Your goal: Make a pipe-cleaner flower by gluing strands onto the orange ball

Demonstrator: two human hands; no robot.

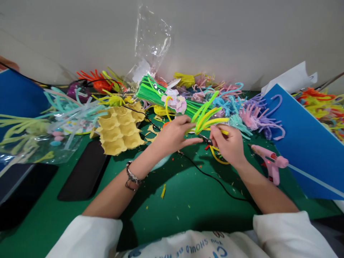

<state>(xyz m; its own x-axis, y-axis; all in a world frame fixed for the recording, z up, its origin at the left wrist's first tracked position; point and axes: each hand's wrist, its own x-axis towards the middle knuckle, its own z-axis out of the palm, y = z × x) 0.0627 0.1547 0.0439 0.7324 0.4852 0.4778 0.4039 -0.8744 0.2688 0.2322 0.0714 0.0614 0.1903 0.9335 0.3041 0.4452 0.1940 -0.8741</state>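
A bunch of lime-green and yellow pipe cleaners (206, 116) fans out between my two hands, above the middle of the table. My left hand (174, 134) grips the bunch from the left, its thumb stretched along underneath. From the right, my right hand (228, 143) is closed, pinching a yellow pipe cleaner (224, 132) at the bunch's lower side. Between my hands shows a dark metal tool (205, 139); its kind, and whether a hand holds it, I cannot make out. Below my right hand a yellow pipe cleaner loop (219, 160) curves over the table.
A pink glue gun (271, 161) lies at right beside a blue board (306, 143). At left are a yellow egg carton (120, 130) and a black phone (84, 172). Bagged green pipe cleaners (152, 91) lie behind my hands. A black cord (212, 175) crosses the green table (188, 211).
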